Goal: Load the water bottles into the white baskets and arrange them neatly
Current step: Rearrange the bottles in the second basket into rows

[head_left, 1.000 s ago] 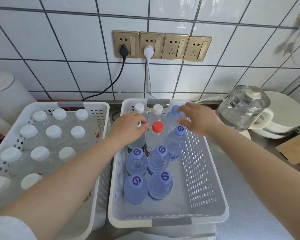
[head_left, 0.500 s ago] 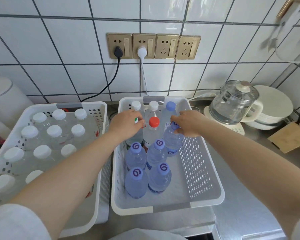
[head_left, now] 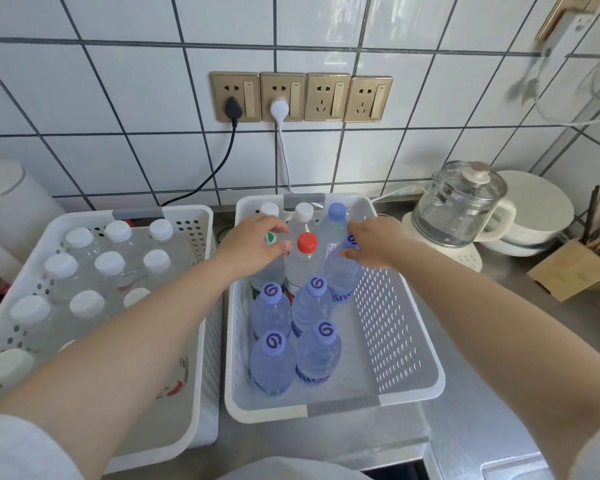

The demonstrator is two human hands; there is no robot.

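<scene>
Two white baskets stand side by side on the steel counter. The left basket [head_left: 201, 216] is packed with several white-capped bottles [head_left: 110, 263]. The right basket [head_left: 406, 386] holds several bottles along its left and back. My left hand [head_left: 248, 245] grips the top of a green-labelled bottle [head_left: 269, 271] in the second row. My right hand [head_left: 373, 242] grips the neck of a blue-capped bottle [head_left: 342, 275] beside a red-capped bottle [head_left: 306, 242]. Four blue-capped bottles [head_left: 317, 351] stand upright nearer to me.
A glass kettle [head_left: 459, 206] on its base and a white cooker [head_left: 537, 213] stand right of the basket. A wooden holder [head_left: 572, 268] with utensils is at far right. Two cords [head_left: 284, 157] hang from wall sockets behind. A white appliance [head_left: 11, 206] stands at far left.
My right hand came down from the back-row blue cap onto the second-row blue-capped bottle and closed round its neck. My left hand stays on the green-labelled bottle. The camera view tilted back a little.
</scene>
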